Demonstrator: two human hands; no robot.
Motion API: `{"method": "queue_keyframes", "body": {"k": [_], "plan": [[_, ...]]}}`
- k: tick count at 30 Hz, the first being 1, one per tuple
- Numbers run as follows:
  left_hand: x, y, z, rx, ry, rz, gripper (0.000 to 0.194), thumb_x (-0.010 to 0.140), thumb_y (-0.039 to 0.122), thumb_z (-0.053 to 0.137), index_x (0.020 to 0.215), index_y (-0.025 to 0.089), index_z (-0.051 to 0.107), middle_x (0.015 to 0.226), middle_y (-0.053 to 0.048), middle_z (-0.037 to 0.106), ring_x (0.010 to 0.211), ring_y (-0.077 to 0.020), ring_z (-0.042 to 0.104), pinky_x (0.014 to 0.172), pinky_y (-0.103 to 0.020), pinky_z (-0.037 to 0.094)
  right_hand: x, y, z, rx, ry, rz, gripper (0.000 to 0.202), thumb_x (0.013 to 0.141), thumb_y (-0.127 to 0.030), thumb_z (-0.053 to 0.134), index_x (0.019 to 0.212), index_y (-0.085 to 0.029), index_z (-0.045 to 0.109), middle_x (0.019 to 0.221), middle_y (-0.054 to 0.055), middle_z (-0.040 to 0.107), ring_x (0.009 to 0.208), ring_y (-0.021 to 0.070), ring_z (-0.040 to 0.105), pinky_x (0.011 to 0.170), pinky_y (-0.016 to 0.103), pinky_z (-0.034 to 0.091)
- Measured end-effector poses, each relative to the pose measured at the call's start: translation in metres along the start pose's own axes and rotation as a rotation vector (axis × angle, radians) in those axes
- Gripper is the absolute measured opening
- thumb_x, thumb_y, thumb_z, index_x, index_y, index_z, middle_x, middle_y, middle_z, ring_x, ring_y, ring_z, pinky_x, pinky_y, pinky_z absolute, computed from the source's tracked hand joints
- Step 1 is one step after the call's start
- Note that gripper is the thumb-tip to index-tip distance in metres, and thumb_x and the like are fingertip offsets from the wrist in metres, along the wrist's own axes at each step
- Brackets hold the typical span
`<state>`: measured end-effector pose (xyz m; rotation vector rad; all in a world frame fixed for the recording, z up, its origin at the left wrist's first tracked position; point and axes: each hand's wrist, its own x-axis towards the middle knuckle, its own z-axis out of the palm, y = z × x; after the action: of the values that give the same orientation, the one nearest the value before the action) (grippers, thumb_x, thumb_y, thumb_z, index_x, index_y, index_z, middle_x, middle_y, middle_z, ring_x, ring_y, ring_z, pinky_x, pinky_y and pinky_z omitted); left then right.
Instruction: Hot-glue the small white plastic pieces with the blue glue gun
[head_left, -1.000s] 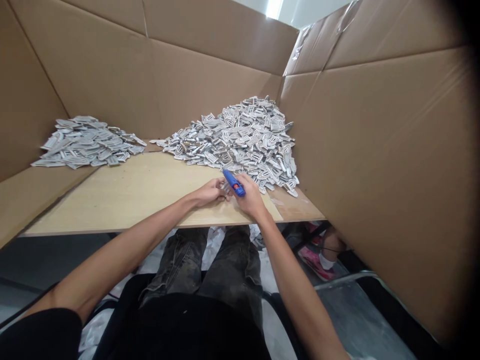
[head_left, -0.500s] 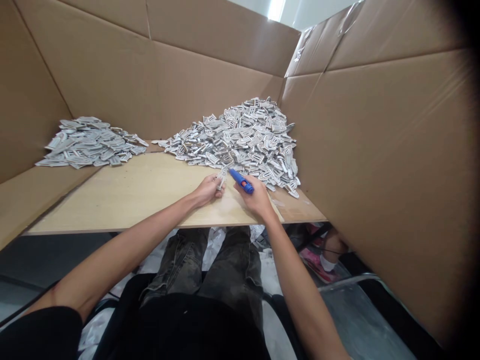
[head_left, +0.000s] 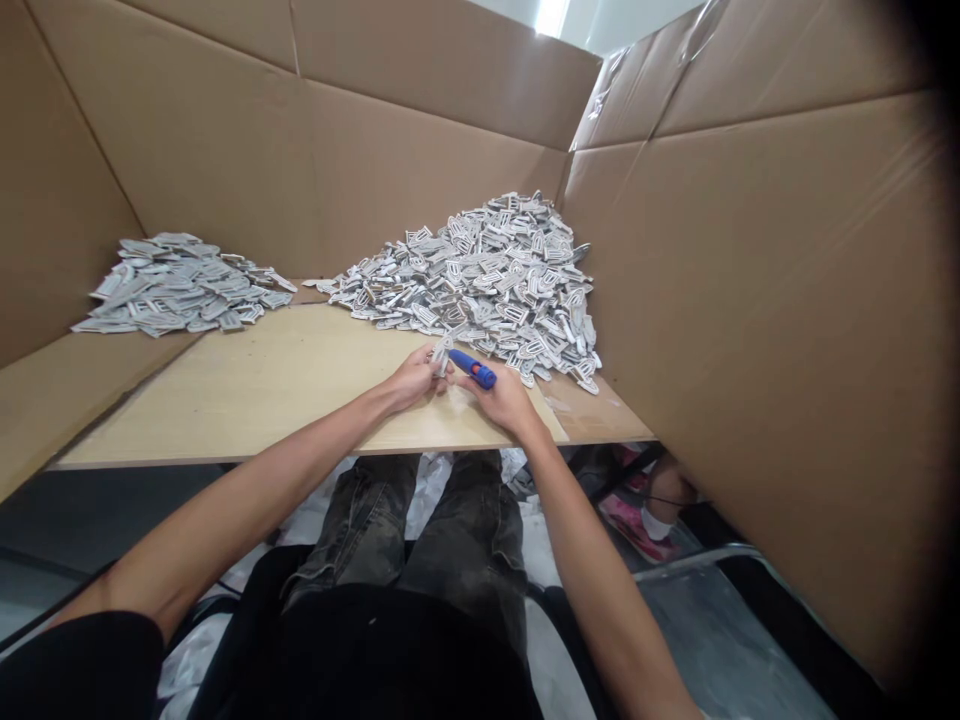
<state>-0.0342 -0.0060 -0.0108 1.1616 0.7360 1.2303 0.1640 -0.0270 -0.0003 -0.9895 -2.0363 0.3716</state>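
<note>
My left hand (head_left: 417, 379) is closed on a small pale grey slotted piece (head_left: 441, 356) above the board. In my right hand (head_left: 501, 396) is a blue tool (head_left: 472, 369) with a small orange-red part showing. The tool's front end points left and meets or nearly meets the piece; its very tip is too small to make out. Behind my hands rises a large pile of similar grey pieces (head_left: 495, 270). A smaller pile (head_left: 176, 285) lies at the far left.
A light wooden board (head_left: 247, 390) spans the work surface. Tall cardboard walls (head_left: 420, 170) stand at the back and both sides. Below the front edge are my legs, and at the right another person's foot in a pink shoe (head_left: 637, 528).
My right hand has moved a little left with the blue tool, bringing it closer to the piece in my left hand. The piles look unchanged.
</note>
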Motion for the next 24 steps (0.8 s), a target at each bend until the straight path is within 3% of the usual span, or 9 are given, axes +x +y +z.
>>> {"method": "queue_keyframes", "body": {"k": [9, 17, 24], "plan": [[0.000, -0.004, 0.001, 0.026, -0.020, 0.035, 0.024, 0.079, 0.007, 0.071, 0.096, 0.016, 0.057, 0.078, -0.002, 0.069, 0.062, -0.0124, 0.065, 0.059, -0.023, 0.050, 0.000, 0.002, 0.001, -0.040, -0.019, -0.009, 0.028, 0.096, -0.050, 0.070, 0.098, -0.024, 0.079, 0.089, 0.009, 0.077, 0.077, 0.0255, 0.068, 0.078, 0.037, 0.053], [-0.001, -0.004, 0.004, 0.076, 0.023, 0.049, 0.019, 0.088, 0.004, 0.063, 0.101, 0.017, 0.056, 0.075, 0.000, 0.067, 0.059, -0.0129, 0.064, 0.058, -0.024, 0.052, 0.000, 0.001, 0.001, -0.162, -0.040, 0.011, 0.023, 0.098, -0.044, 0.070, 0.097, -0.022, 0.078, 0.088, 0.011, 0.078, 0.077, 0.0273, 0.071, 0.073, 0.036, 0.052], [-0.001, -0.007, 0.004, 0.195, 0.069, 0.081, 0.013, 0.096, 0.006, 0.060, 0.101, 0.017, 0.056, 0.075, 0.002, 0.065, 0.058, -0.0112, 0.063, 0.061, -0.023, 0.052, -0.002, -0.034, -0.004, -0.382, -0.141, 0.137, 0.018, 0.103, -0.035, 0.066, 0.108, -0.021, 0.076, 0.102, 0.012, 0.078, 0.093, 0.0281, 0.074, 0.082, 0.034, 0.051]]}}
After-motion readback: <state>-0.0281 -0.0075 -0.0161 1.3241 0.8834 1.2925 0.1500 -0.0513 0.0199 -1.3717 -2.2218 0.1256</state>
